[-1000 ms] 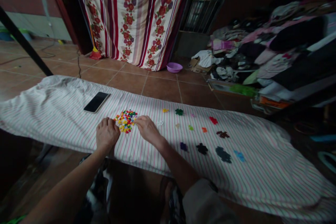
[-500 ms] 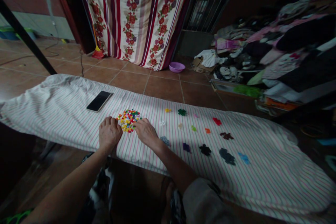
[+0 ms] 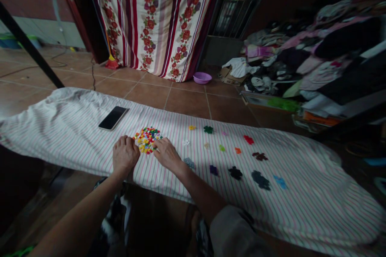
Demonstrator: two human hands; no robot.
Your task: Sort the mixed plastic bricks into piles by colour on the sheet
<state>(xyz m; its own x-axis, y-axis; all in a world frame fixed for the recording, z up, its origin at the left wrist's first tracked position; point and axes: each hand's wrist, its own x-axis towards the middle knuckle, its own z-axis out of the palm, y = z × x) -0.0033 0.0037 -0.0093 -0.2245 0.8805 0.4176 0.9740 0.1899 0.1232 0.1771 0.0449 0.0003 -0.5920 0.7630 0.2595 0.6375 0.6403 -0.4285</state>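
Observation:
A pile of small multicoloured plastic pieces (image 3: 147, 138) lies on the striped cloth (image 3: 90, 140) between my hands. My left hand (image 3: 125, 153) rests palm down at the pile's left edge, its fingers loosely bent and slightly apart. I see nothing held in it. At the pile's right edge, my right hand (image 3: 165, 153) has its thumb and index finger brought together among the pieces. Whatever they pinch is too small to make out. To the right lie small single-colour groups, among them dark green pieces (image 3: 208, 129), red pieces (image 3: 248, 139), black pieces (image 3: 235, 173) and dark grey pieces (image 3: 261, 180).
Behind my left hand lies a smartphone (image 3: 113, 118). More small groups include white pieces (image 3: 186, 142), purple pieces (image 3: 214, 170) and blue pieces (image 3: 280, 181). A purple basin (image 3: 202, 77) stands on the tiled floor beyond, near a floral curtain (image 3: 159, 24). Heaped clothes (image 3: 301, 54) fill the right background.
The whole view has shifted very slightly. My right fingers have moved a little at the pile's right edge, while my left hand keeps its place beside the pile.

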